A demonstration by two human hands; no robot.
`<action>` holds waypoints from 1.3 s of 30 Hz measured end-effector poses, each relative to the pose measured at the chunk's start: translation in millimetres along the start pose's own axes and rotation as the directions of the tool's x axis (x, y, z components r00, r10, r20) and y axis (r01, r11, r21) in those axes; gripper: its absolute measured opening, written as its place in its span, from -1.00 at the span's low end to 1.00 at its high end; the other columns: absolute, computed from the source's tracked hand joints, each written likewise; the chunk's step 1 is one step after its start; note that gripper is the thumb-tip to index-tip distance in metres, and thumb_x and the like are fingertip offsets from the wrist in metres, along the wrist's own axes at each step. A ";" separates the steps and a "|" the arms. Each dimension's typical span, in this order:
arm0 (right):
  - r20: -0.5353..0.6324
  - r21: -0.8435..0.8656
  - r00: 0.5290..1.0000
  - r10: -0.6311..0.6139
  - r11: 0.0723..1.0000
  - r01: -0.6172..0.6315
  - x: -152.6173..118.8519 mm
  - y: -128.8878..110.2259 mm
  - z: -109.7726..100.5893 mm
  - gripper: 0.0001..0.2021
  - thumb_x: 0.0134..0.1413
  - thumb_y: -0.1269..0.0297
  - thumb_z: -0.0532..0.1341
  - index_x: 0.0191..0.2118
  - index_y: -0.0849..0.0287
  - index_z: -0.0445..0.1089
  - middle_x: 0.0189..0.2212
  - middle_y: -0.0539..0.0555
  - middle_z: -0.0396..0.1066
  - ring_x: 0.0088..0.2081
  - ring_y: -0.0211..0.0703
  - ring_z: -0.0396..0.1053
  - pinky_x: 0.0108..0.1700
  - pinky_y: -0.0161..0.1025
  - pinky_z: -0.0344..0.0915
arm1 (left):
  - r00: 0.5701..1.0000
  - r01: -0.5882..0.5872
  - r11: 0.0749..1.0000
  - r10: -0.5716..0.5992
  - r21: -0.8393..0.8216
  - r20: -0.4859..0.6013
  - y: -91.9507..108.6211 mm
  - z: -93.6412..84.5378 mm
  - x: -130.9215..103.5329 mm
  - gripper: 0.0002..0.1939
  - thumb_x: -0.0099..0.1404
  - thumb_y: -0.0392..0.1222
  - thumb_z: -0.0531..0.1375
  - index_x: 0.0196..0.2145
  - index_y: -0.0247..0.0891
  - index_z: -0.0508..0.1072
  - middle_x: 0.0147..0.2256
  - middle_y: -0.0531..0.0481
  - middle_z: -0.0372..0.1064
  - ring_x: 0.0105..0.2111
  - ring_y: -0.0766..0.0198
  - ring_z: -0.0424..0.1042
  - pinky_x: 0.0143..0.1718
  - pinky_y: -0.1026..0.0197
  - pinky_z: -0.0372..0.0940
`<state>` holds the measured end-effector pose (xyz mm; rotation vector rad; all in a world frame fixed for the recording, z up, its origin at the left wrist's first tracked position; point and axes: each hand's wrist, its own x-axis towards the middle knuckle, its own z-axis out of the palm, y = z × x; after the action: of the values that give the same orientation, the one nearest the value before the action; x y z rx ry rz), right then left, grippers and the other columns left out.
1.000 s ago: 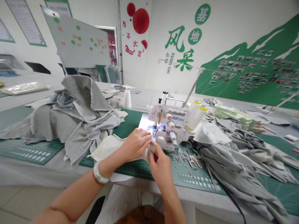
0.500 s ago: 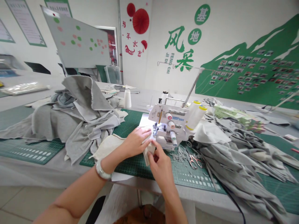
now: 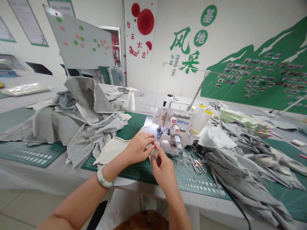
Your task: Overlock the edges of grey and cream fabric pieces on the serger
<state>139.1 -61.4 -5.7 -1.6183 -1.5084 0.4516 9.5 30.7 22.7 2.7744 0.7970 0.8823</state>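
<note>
Hands: left hand (image 3: 139, 147) presses cream cloth (image 3: 112, 149) | right hand (image 3: 163, 169) pinches its edge | beside serger (image 3: 176, 127)

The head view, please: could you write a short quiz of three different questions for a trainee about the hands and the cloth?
1. True or false: both hands touch the cream cloth in front of the sewing machine.
2. Which hand's wrist wears a pale bracelet?
A. left
B. right
C. neither
3. Fill in: the small scissors lie on the green ____ mat, to the right of the right hand.

Key:
1. True. The left hand presses on the cloth and the right hand pinches its edge.
2. A
3. cutting
</note>
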 end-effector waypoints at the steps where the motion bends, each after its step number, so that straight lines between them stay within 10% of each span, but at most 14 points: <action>1: 0.000 0.001 1.000 0.000 1.000 0.000 0.3 -0.1 0.0 -0.54 0.14 0.34 0.06 0.17 0.15 0.29 -0.45 0.00 0.43 -0.51 -0.23 0.28 -0.39 -0.34 0.19 | 1.000 0.002 1.000 -0.002 0.008 0.002 -0.6 -0.1 0.4 -0.72 0.30 -0.26 0.10 -0.04 -0.27 0.44 -0.01 -0.13 0.41 0.01 0.09 0.35 0.07 0.00 0.19; 19: 0.011 0.095 0.999 -0.035 0.995 0.034 2.7 1.1 4.5 -0.55 0.15 0.37 0.00 0.14 0.19 0.35 -0.41 0.05 0.48 -0.46 -0.22 0.34 -0.36 -0.35 0.23 | 0.999 -0.023 1.000 0.023 -0.017 0.026 -1.9 -3.7 -3.3 -0.56 0.21 -0.45 0.01 0.01 -0.27 0.42 0.05 -0.09 0.40 0.07 0.16 0.33 0.12 0.04 0.17; 39: 0.064 -0.443 0.996 0.057 0.896 -0.023 -7.3 -17.8 3.8 -0.49 0.23 0.41 0.06 0.28 0.08 0.13 -0.40 0.05 0.56 -0.43 -0.13 0.51 -0.43 -0.34 0.17 | 0.998 -0.054 0.996 0.053 0.066 0.014 0.9 -3.2 -3.7 -0.58 0.25 -0.47 -0.01 -0.03 -0.26 0.44 0.00 -0.09 0.43 -0.01 0.14 0.34 0.00 0.03 0.21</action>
<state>123.5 -68.6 3.8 -2.0037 -1.7260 0.1969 5.5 27.9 23.6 2.8686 0.7672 0.8619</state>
